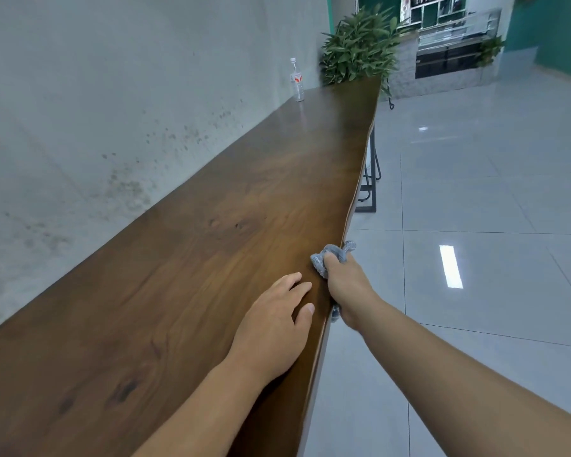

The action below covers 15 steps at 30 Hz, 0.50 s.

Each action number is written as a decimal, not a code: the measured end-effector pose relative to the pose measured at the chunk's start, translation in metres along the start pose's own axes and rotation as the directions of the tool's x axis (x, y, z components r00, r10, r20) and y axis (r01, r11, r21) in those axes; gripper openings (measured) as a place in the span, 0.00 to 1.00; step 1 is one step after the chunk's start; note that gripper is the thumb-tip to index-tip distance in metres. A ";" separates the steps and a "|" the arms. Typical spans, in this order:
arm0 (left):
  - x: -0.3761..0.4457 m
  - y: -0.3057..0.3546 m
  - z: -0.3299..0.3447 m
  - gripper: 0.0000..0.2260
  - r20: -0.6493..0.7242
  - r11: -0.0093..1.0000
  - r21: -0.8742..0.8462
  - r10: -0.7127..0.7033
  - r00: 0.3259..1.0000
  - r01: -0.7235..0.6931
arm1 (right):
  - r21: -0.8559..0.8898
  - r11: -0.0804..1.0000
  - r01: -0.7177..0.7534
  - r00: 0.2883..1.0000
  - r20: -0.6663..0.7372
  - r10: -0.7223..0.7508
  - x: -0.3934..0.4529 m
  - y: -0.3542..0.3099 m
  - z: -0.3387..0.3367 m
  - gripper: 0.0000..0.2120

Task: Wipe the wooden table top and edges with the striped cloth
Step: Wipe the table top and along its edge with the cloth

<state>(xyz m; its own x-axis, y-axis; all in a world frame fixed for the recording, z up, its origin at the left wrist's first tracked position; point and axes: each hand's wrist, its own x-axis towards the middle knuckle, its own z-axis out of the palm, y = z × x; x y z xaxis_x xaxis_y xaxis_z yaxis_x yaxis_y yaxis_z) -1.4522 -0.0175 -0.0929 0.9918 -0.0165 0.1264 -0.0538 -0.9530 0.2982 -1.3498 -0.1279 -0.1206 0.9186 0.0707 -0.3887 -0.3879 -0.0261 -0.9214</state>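
A long, narrow wooden table top (211,242) runs along a grey wall from the near left to the far middle. My right hand (346,288) grips the bunched grey-blue striped cloth (332,255) and holds it against the table's right-hand edge, thumb over the top and fingers hidden below the edge. A bit of the cloth also shows under the wrist. My left hand (277,324) rests flat on the table top just left of the right hand, fingers straight and slightly spread.
A clear plastic water bottle (296,80) stands at the far end of the table by the wall (96,110). A leafy green plant (360,47) sits beyond the far end. Black metal frames (371,179) stand under the table's right edge. Glossy pale floor tiles (475,192) lie to the right.
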 end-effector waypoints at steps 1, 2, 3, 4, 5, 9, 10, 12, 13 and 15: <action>-0.003 -0.001 0.000 0.20 -0.004 1.000 -0.002 0.004 1.000 -0.004 | -0.005 1.000 0.013 1.000 0.010 -0.013 -0.008 0.005 0.001 0.24; -0.006 0.000 0.001 0.20 -0.010 1.000 -0.006 0.008 1.000 -0.008 | -0.004 1.000 0.026 0.999 0.018 -0.026 -0.014 0.009 0.001 0.24; -0.007 -0.001 0.001 0.20 -0.020 1.000 -0.011 0.012 1.000 -0.013 | -0.002 0.999 0.035 0.999 0.018 -0.035 -0.018 0.011 0.001 0.23; -0.007 0.000 0.002 0.20 -0.032 1.000 -0.014 0.015 0.999 -0.016 | -0.007 0.999 0.042 0.999 0.012 -0.042 -0.019 0.011 0.001 0.22; -0.006 0.000 0.003 0.20 -0.042 1.000 -0.016 0.016 0.999 -0.016 | -0.021 0.999 0.045 0.999 0.001 -0.045 -0.017 0.010 0.001 0.23; -0.006 0.001 0.003 0.19 -0.058 1.000 -0.028 0.008 0.998 -0.010 | -0.037 0.999 0.023 0.999 -0.033 -0.024 -0.002 0.002 0.002 0.25; -0.006 0.001 0.003 0.19 -0.055 0.999 -0.031 0.006 0.998 -0.008 | -0.024 0.999 0.021 0.999 -0.034 -0.022 0.003 -0.002 0.001 0.25; -0.007 0.001 0.002 0.19 -0.049 0.999 -0.038 0.005 0.999 -0.007 | 0.005 1.000 0.020 0.999 -0.036 -0.020 0.010 -0.009 0.000 0.25; -0.007 0.001 0.002 0.19 -0.047 0.999 -0.039 0.007 0.999 -0.008 | 0.012 1.000 0.016 0.999 -0.043 -0.016 0.011 -0.012 0.000 0.26; -0.008 0.001 0.000 0.20 -0.034 0.999 -0.043 0.008 0.999 -0.010 | 0.015 0.999 0.028 0.998 -0.062 -0.027 0.012 -0.014 -0.001 0.26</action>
<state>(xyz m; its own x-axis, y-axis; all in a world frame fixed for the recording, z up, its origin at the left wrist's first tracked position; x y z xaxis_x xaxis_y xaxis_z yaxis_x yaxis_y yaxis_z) -1.4599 -0.0186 -0.0939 0.9869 -0.0142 0.1606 -0.0685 -0.9388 0.3377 -1.3337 -0.1275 -0.1122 0.9316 0.0098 -0.3635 -0.3634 -0.0088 -0.9316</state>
